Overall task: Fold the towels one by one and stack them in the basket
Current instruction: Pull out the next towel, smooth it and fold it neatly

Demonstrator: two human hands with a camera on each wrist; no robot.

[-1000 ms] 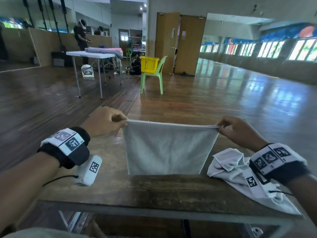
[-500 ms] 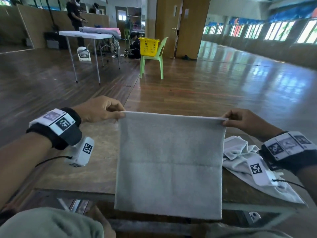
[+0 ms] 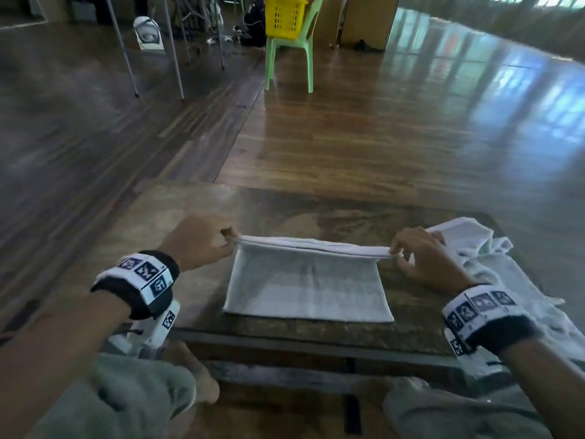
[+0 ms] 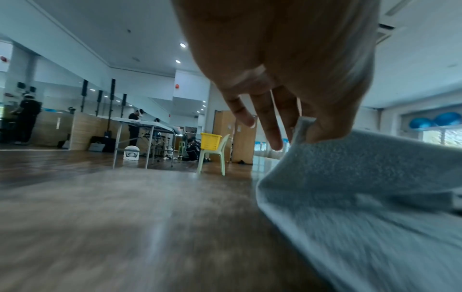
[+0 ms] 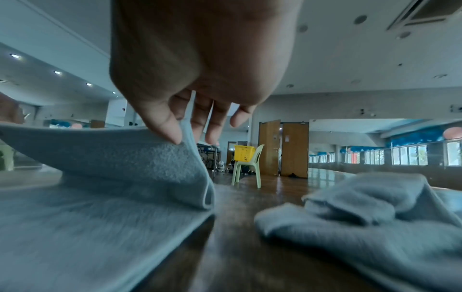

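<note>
A white towel lies partly on the wooden table, its lower half flat and its upper edge held up off the surface. My left hand pinches the towel's top left corner; my right hand pinches the top right corner. In the left wrist view the thumb and fingers clamp the towel corner. In the right wrist view the thumb presses the doubled towel edge. A crumpled white towel lies at the table's right end. A yellow basket sits on a green chair far ahead.
The green chair stands on the wooden floor well beyond the table. A white folding table's legs and a white fan are at the far left. My knees are under the table's near edge.
The towel hung in the air past the near table edge; now both hands have lowered and moved it forward, laying its lower half flat on the table. My view has tilted down.
</note>
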